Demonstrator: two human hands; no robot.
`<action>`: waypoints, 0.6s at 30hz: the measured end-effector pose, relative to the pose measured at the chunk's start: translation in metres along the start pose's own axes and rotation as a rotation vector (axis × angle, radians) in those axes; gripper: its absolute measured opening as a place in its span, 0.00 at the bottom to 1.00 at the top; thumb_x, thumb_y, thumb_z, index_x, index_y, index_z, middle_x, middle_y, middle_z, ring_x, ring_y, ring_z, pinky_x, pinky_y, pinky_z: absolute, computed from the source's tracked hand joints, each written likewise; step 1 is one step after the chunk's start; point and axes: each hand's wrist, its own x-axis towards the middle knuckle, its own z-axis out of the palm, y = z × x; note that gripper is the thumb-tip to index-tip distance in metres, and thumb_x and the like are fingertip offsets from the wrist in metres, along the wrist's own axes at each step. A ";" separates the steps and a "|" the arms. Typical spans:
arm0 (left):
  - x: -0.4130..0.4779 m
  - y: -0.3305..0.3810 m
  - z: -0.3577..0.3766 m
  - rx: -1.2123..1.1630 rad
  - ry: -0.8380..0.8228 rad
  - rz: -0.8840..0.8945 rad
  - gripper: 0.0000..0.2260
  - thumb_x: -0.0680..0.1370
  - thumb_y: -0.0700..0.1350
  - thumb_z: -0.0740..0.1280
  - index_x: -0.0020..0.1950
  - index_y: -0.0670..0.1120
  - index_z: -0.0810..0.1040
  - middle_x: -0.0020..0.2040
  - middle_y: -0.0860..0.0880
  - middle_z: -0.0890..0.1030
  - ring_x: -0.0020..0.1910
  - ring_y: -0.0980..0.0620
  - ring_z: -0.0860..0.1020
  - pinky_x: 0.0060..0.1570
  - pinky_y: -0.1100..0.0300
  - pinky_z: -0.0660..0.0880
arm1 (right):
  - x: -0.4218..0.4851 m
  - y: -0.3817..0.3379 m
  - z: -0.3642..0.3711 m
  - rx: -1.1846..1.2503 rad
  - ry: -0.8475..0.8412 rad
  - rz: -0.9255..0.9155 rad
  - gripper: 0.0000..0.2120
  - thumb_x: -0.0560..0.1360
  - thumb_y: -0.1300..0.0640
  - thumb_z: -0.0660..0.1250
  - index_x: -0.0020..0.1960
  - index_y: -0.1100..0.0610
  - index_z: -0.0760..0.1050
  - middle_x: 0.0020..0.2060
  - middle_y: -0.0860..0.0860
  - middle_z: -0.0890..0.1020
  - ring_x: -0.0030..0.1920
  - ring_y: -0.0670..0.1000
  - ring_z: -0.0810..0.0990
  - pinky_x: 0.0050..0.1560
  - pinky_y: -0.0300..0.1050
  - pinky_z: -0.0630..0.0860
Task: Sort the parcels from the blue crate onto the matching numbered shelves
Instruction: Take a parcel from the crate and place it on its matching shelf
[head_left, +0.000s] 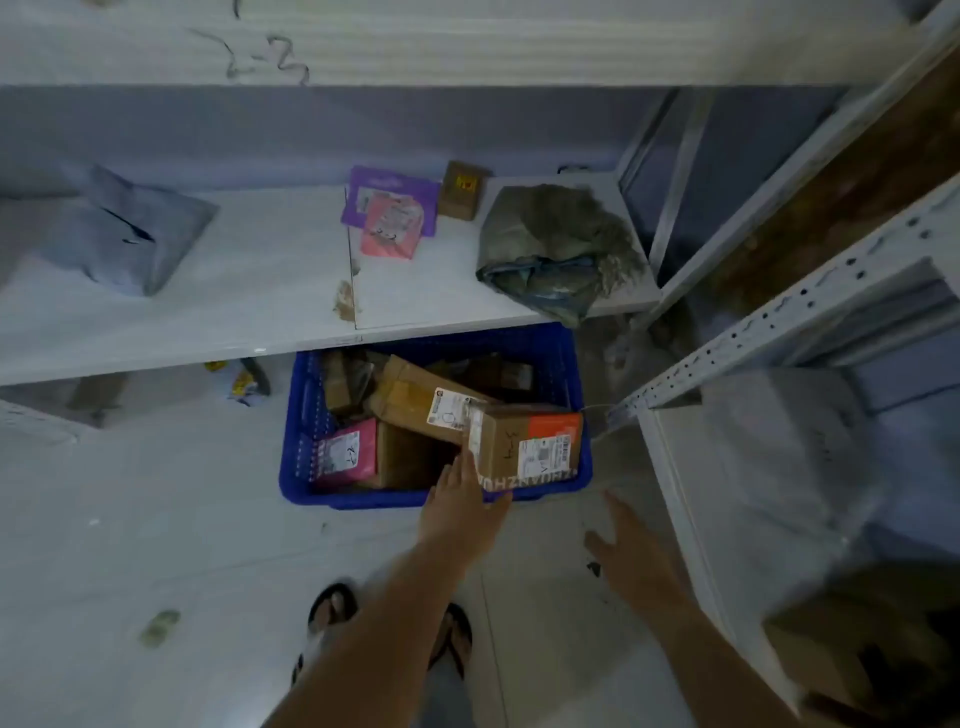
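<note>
The blue crate (304, 415) stands on the floor under the white shelf (208, 312). Inside lie several parcels: a long cardboard box (415, 397), a pink packet (348, 452), and a brown box with an orange end (524, 441) marked "3-4". My left hand (460, 501) grips the near left corner of that brown box, fingers against its side. To the right of the crate, my right hand (631, 553) hovers above the floor with spread fingers, holding nothing. The upper shelf edge carries a handwritten number (265, 57), roughly "2-3".
On the shelf lie a grey mailer bag (124, 234), purple and pink packets (389, 213), a small brown box (460, 192) and a grey-green bundle (556, 249). A second metal rack (769, 322) with a cardboard box (857, 639) stands at right. My sandalled feet (332, 608) are below.
</note>
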 end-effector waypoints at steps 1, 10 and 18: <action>0.018 -0.008 0.011 -0.024 -0.017 -0.025 0.38 0.77 0.60 0.60 0.78 0.49 0.43 0.79 0.50 0.50 0.77 0.50 0.49 0.75 0.51 0.54 | 0.018 0.006 0.013 0.073 0.025 0.018 0.31 0.78 0.54 0.63 0.77 0.50 0.54 0.73 0.50 0.65 0.70 0.54 0.68 0.61 0.49 0.70; 0.196 -0.072 0.080 -0.047 0.041 0.045 0.50 0.69 0.62 0.70 0.77 0.53 0.38 0.79 0.50 0.42 0.77 0.48 0.46 0.73 0.45 0.56 | 0.179 0.057 0.124 0.399 0.104 0.202 0.30 0.78 0.54 0.63 0.77 0.53 0.56 0.73 0.50 0.65 0.71 0.52 0.65 0.65 0.43 0.63; 0.283 -0.061 0.104 -0.031 -0.076 0.063 0.44 0.64 0.67 0.71 0.74 0.64 0.52 0.78 0.48 0.47 0.76 0.42 0.49 0.71 0.42 0.57 | 0.228 0.028 0.200 0.804 0.051 0.527 0.10 0.76 0.55 0.64 0.52 0.60 0.69 0.44 0.57 0.76 0.44 0.54 0.77 0.39 0.43 0.70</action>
